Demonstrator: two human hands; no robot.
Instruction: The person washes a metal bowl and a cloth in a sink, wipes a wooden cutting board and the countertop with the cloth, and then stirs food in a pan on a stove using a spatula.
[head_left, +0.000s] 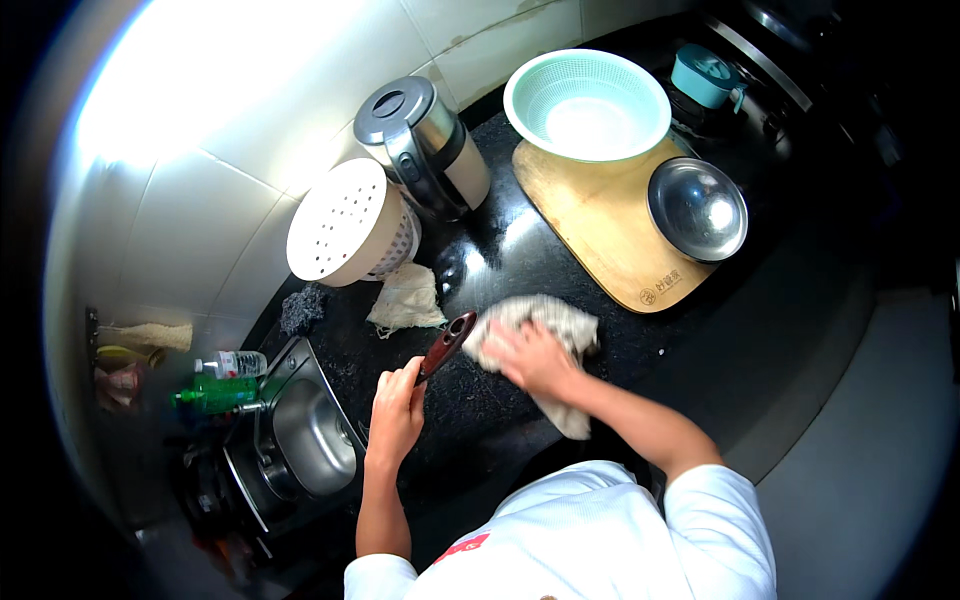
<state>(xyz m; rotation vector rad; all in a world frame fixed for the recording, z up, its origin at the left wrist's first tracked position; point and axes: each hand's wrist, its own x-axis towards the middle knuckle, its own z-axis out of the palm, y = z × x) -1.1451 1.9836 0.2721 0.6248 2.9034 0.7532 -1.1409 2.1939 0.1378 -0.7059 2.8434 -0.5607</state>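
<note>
My left hand (400, 405) is closed around a dark red-brown handle (447, 346) with a hole near its end; what the handle belongs to cannot be told. To its right my right hand (531, 358), blurred, presses flat on a light cloth (566, 322) on the black countertop (472, 420). The cloth is bunched beneath the fingers, and one end hangs toward the counter's front edge. A smaller beige cloth (409, 298) lies just beyond my left hand.
Behind stand a perforated white basket (337, 221) and a steel kettle (424, 142). A wooden cutting board (592, 217) bears a mint colander (587, 105) and a steel bowl or lid (697, 210). At left are a sink (311, 442), bottles (225, 394) and a dark scourer (303, 309).
</note>
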